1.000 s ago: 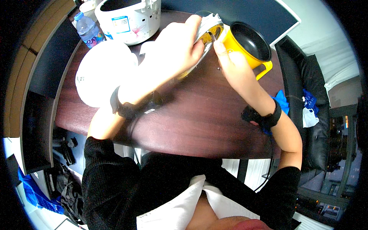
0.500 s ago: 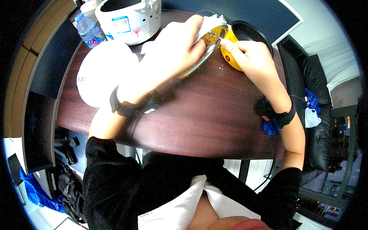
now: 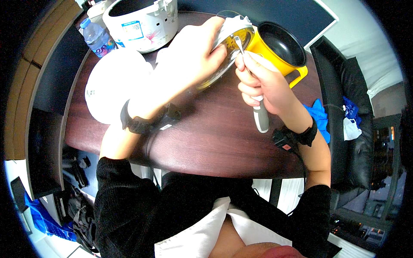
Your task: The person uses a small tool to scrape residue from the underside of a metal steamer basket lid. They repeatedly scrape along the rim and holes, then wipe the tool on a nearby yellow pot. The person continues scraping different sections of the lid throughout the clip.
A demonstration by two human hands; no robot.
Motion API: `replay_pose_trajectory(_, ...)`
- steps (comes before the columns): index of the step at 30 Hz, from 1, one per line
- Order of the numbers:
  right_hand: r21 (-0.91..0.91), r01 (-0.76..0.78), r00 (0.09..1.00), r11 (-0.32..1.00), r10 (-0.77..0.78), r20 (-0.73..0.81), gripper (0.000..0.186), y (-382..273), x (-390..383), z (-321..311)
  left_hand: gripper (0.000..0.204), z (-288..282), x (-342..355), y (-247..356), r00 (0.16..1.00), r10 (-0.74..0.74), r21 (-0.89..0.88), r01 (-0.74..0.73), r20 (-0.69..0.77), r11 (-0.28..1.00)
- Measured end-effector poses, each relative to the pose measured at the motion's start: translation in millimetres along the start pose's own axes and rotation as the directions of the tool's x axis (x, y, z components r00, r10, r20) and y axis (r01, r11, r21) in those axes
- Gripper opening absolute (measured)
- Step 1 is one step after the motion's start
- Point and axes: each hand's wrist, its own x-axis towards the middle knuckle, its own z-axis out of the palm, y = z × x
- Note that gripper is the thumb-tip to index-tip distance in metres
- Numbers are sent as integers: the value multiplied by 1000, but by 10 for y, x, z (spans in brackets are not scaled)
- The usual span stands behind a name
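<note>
My left hand (image 3: 195,58) is closed on a round appliance part (image 3: 234,25) with a grey-white rim and yellow, spotted inner face, held tilted. My right hand (image 3: 266,84) grips a screwdriver (image 3: 261,118) with a grey-and-white handle; its metal tip is at that inner face. A white domed piece (image 3: 107,86) lies left of my left hand, washed out by glare. Just right of the held part stands a yellow pot (image 3: 277,58) with a black interior and a side handle.
On the brown table (image 3: 198,142), a white cooker body (image 3: 150,28) with a flower print and a plastic bottle (image 3: 97,38) stand at the back left. Blue cloth (image 3: 317,118) is at the right edge, beside a black sofa (image 3: 357,163). A dark panel (image 3: 301,15) borders the back.
Since half a second ago my right hand has moved left and turned, bringing the screwdriver more upright with its handle visible below my fingers. My left hand has barely moved.
</note>
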Motion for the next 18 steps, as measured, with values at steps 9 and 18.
replay_pose_trajectory(9,49,-33,999,998,34,-23,28,56,29,14,39,-1,7,19,1000,10,20,-10,8,1000)
replay_pose_trajectory(18,157,-71,997,985,72,3,30,61,18,6,34,-16,6,86,999,4,8,-4,33,1000)
